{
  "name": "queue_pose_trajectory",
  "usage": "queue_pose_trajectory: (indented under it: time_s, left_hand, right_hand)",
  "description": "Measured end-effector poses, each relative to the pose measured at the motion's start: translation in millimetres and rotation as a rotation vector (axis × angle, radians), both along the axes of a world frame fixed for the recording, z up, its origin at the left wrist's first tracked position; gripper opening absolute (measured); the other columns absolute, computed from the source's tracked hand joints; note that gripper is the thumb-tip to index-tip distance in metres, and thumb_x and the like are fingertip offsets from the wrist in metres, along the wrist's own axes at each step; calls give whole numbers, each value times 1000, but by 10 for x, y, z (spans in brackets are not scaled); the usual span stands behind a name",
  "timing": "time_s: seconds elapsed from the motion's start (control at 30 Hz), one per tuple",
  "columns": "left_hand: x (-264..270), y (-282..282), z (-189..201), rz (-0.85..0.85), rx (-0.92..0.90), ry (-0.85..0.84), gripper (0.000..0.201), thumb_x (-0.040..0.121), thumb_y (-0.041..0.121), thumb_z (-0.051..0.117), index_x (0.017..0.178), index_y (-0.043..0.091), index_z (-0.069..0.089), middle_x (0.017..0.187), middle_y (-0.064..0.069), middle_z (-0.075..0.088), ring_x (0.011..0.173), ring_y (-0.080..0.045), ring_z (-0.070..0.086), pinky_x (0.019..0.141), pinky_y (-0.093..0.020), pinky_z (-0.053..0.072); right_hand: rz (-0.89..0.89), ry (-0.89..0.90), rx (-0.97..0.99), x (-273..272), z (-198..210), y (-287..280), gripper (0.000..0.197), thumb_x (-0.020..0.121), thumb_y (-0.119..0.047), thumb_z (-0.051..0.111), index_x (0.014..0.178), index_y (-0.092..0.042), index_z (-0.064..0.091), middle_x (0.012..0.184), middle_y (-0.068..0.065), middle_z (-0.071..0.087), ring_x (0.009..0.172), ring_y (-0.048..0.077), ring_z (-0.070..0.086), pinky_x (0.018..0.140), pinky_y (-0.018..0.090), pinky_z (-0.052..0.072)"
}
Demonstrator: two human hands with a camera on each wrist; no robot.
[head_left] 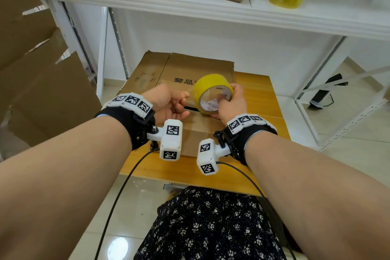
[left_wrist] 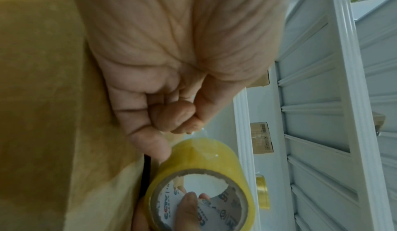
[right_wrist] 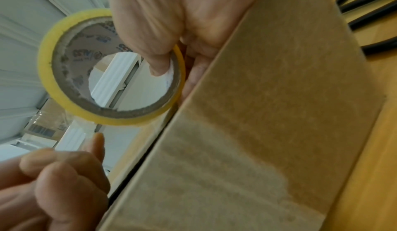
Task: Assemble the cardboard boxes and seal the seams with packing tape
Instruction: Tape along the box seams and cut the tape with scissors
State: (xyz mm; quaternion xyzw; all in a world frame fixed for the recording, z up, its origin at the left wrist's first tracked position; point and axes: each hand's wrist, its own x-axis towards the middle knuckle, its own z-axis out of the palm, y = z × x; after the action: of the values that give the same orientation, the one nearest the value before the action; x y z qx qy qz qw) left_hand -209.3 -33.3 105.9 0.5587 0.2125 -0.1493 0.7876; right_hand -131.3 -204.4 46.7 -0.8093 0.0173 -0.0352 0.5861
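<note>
Right hand (head_left: 229, 103) grips the light, stiff tape roll (head_left: 212, 93) by its core; left hand (head_left: 168, 101) pinches the thin, clingy tape end (left_wrist: 200, 131) above the cardboard box (head_left: 196, 133).

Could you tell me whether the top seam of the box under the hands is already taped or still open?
Still open: a dark gap runs between the box flaps, with no tape over it.

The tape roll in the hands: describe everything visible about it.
The tape roll is yellowish translucent packing tape wound on a brown cardboard core with printing inside. It is held on edge just above the cardboard box and its open seam. The right hand grips it, fingers hooked through the core; the left hand pinches the peeled clear free end.
</note>
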Motion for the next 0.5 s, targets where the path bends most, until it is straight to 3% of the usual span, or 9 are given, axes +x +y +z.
queue_pose_trajectory:
  time_s: [0.1, 0.3, 0.5]
  left_hand:
    - [-9, 23, 13, -1, -24, 9, 13, 94, 11, 51, 101, 5, 59, 70, -2, 53, 56, -9, 47, 64, -29, 57]
    - [15, -25, -14, 56, 60, -47, 15, 86, 20, 69, 92, 10, 61, 75, -1, 62, 69, -11, 61, 69, -27, 57]
    - [46, -44, -90, 108, 69, -75, 5, 93, 8, 59, 91, 5, 63, 74, -5, 66, 68, -14, 65, 65, -25, 59]
  right_hand:
    - [-15, 0, 3, -5, 9, -3, 22, 94, -17, 57, 102, -34, 45, 86, -11, 56, 76, 14, 62, 58, 46, 61]
    - [-29, -7, -14, -36, 23, 33, 24, 94, -18, 57, 101, -37, 44, 82, -12, 57, 74, 16, 64, 59, 48, 61]
    - [-24, -31, -22, -72, 31, 22, 25, 88, -31, 63, 105, -38, 45, 79, -10, 59, 74, 20, 67, 60, 49, 60]
